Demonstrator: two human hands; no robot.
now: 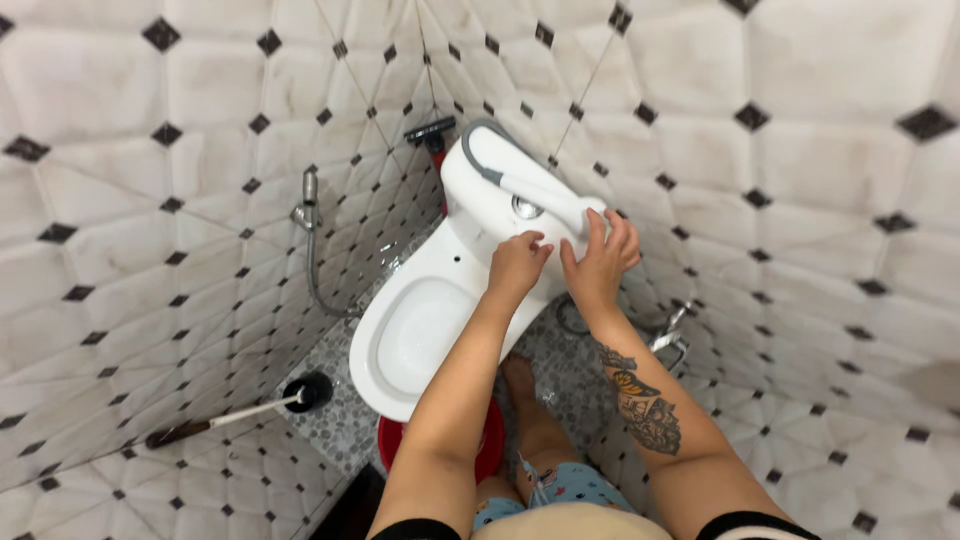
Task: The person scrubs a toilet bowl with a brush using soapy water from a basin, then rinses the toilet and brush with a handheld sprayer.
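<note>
Both forearms rise from the frame's bottom. Left hand [516, 264] rests half-curled on the white toilet tank [480, 175] at centre; right hand [601, 259] spreads open, fingertips on its lid's edge. Ceramic lid probably handles heavy, slippery, fragile; gripping both side edges seems safest.

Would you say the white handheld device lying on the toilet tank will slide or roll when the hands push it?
The white handheld device probably slides easily, since the glossy toilet tank looks smooth. Its rounded body may roll. The right hand and left hand sit at its end.
</note>
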